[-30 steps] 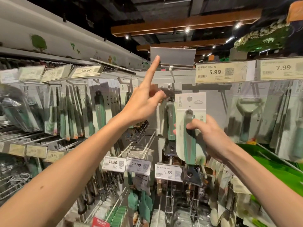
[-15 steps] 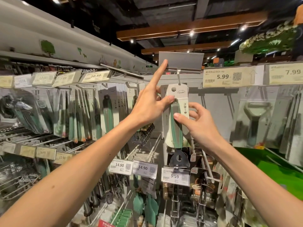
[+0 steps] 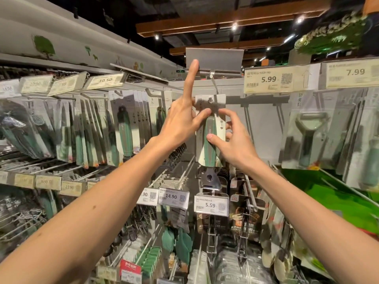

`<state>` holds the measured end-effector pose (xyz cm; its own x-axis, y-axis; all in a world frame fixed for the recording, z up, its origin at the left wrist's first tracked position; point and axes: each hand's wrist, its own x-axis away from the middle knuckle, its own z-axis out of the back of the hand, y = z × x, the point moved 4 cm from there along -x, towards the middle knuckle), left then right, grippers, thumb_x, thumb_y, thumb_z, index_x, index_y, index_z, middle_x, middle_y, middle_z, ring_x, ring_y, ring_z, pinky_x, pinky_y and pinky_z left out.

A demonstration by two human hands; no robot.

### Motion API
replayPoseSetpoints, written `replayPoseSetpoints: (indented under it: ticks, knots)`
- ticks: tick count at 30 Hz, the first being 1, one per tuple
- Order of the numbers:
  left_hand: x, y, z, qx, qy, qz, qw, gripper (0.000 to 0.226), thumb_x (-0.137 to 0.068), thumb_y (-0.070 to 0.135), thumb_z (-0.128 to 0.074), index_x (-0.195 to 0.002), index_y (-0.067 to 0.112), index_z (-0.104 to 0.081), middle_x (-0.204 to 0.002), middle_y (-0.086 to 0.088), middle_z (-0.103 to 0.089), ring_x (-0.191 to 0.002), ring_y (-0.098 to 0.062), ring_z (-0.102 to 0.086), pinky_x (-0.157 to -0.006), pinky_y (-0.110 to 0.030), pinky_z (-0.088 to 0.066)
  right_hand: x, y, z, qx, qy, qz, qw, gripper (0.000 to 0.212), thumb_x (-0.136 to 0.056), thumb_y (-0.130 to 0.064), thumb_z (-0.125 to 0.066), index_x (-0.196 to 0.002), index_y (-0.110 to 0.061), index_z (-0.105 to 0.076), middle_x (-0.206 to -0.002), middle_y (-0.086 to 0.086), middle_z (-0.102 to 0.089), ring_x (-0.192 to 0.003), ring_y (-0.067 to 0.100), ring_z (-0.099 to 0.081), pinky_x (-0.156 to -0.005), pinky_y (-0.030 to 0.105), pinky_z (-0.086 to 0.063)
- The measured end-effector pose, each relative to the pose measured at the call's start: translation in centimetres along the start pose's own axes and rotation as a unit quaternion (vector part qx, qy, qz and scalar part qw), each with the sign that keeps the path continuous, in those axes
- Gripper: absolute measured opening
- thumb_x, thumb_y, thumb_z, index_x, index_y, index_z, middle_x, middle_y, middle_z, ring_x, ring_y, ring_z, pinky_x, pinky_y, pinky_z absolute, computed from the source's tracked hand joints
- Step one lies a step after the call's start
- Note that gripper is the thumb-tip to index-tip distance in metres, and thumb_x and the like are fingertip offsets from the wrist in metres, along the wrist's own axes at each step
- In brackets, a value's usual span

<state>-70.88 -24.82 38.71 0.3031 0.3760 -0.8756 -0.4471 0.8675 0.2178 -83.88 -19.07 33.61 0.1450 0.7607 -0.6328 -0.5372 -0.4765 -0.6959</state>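
— Why is one finger poking straight up, past the rows of hanging tools on the left?

— That's the left hand. Its forefinger is straight and props up the grey flap at the front of the hook, probably so the wire's tip is free. The thumb lies on the front of the packet near its top, and the other fingers curl at the card's left edge, so it looks like a light pinch.

— And where is the packet?

— It hangs upright between the two hands, with its punched hole right at the hook. I can't tell whether the wire has passed through the hole. The green handle faces out and the metal head hangs below the card.

— What is the right hand doing?

— The right hand is half closed. Its thumb is on the green handle and its fingers wrap behind the right edge, likely to steady the card and keep the hole lined up.

— What's further right?

— A 5.99 label, and just beside it a peeler in its pack. Neither is touched.
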Motion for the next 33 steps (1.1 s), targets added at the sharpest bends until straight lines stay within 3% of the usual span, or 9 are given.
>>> replayPoseSetpoints:
  ticks: [5, 8, 13, 16, 18, 20, 22, 29, 33]
  knots:
    - [-0.1, -0.8, -0.2, -0.036, -0.024, 0.017, 0.999, 0.117, -0.089, 0.020, -0.074, -0.145, 0.046, 0.025, -0.072, -0.008, -0.061, -0.061, -0.017, -0.061, -0.065, -0.043, -0.059, -0.2, 0.0, -0.1, 0.008, -0.017, -0.014, 1.000, 0.063, -0.089, -0.014, -0.069, -0.141, -0.027, -0.035, -0.116, -0.023, -0.046, -0.122, 0.012, -0.050, -0.109, 0.048, -0.040]
    - [0.0, -0.5, 0.4, -0.062, -0.049, 0.005, 0.997, 0.115, -0.088, 0.018, -0.074, -0.150, 0.037, 0.021, -0.083, -0.003, -0.062, -0.066, -0.009, -0.059, -0.069, -0.040, -0.059, 0.3, 0.2, 0.3, 0.043, -0.013, -0.030, 0.999, 0.064, -0.090, -0.018, -0.069, -0.144, -0.027, -0.035, -0.143, -0.002, -0.047, -0.115, 0.006, -0.041, -0.104, 0.034, -0.038]
    - [1.3, 1.4, 3.8, -0.079, -0.137, 0.008, 0.987, 0.097, -0.093, 0.019, -0.066, -0.157, 0.030, 0.007, -0.108, -0.011, -0.066, -0.066, -0.006, -0.054, -0.063, -0.022, -0.044, 3.6, 0.2, 0.6, 0.077, 0.031, -0.096, 0.992, 0.053, -0.090, -0.020, -0.068, -0.136, -0.026, -0.043, -0.140, 0.004, -0.043, -0.107, 0.004, -0.042, -0.093, 0.025, -0.032]
    - [4.0, 3.1, 6.7, -0.128, -0.203, 0.035, 0.970, 0.068, -0.095, 0.027, -0.062, -0.151, 0.026, -0.023, -0.085, 0.000, -0.062, -0.072, -0.014, -0.057, -0.072, -0.030, -0.045, 7.2, -0.6, -0.3, 0.079, 0.024, -0.094, 0.992, 0.033, -0.089, -0.026, -0.068, -0.117, -0.025, -0.051, -0.124, 0.001, -0.052, -0.090, -0.001, -0.051, -0.085, 0.023, -0.044]
    - [7.0, 4.1, 8.3, -0.189, -0.280, 0.041, 0.940, 0.027, -0.097, 0.036, -0.060, -0.120, 0.025, -0.050, -0.075, 0.010, -0.053, -0.079, -0.018, -0.058, -0.073, -0.034, -0.045, 10.3, -1.0, -1.6, 0.069, 0.007, -0.093, 0.993, 0.023, -0.087, -0.028, -0.071, -0.104, -0.025, -0.056, -0.106, -0.002, -0.060, -0.086, 0.008, -0.058, -0.081, 0.030, -0.051]
    - [10.8, 5.0, 10.4, -0.208, -0.328, 0.036, 0.921, 0.022, -0.096, 0.044, -0.057, -0.086, 0.025, -0.051, -0.067, 0.013, -0.048, -0.069, -0.015, -0.054, -0.066, -0.032, -0.044, 13.8, -1.5, -3.5, 0.073, -0.016, -0.095, 0.993, 0.019, -0.083, -0.029, -0.074, -0.093, -0.025, -0.058, -0.088, -0.005, -0.061, -0.078, 0.015, -0.058, -0.076, 0.038, -0.051]
    - [15.5, 5.5, 13.1, -0.210, -0.362, 0.048, 0.907, 0.032, -0.097, 0.049, -0.054, -0.077, 0.025, -0.047, -0.062, 0.012, -0.046, -0.058, -0.006, -0.044, -0.061, -0.031, -0.039, 17.8, -2.5, -6.3, 0.065, -0.050, -0.092, 0.992, 0.021, -0.080, -0.028, -0.077, -0.085, -0.025, -0.056, -0.074, -0.006, -0.057, -0.066, 0.013, -0.051, -0.069, 0.041, -0.049]
    - [35.9, 3.6, 23.1, -0.230, -0.453, 0.181, 0.842, 0.025, -0.098, 0.050, -0.049, -0.088, 0.028, -0.045, -0.085, 0.002, -0.062, -0.092, -0.026, -0.062, -0.063, -0.032, -0.034, 34.2, -4.2, -19.5, 0.068, -0.247, -0.100, 0.961, 0.033, -0.072, -0.028, -0.081, -0.089, -0.021, -0.053, -0.068, -0.010, -0.043, -0.063, 0.008, -0.042, -0.062, 0.032, -0.039]
    - [48.0, 1.9, 28.1, -0.219, -0.442, 0.348, 0.798, 0.028, -0.096, 0.049, -0.051, -0.101, 0.023, -0.059, -0.092, -0.006, -0.068, -0.098, -0.033, -0.064, -0.071, -0.036, -0.045, 41.8, -4.9, -27.1, 0.028, -0.348, -0.163, 0.923, 0.032, -0.075, -0.031, -0.080, -0.090, -0.028, -0.052, -0.071, -0.011, -0.046, -0.065, 0.007, -0.045, -0.064, 0.032, -0.040]
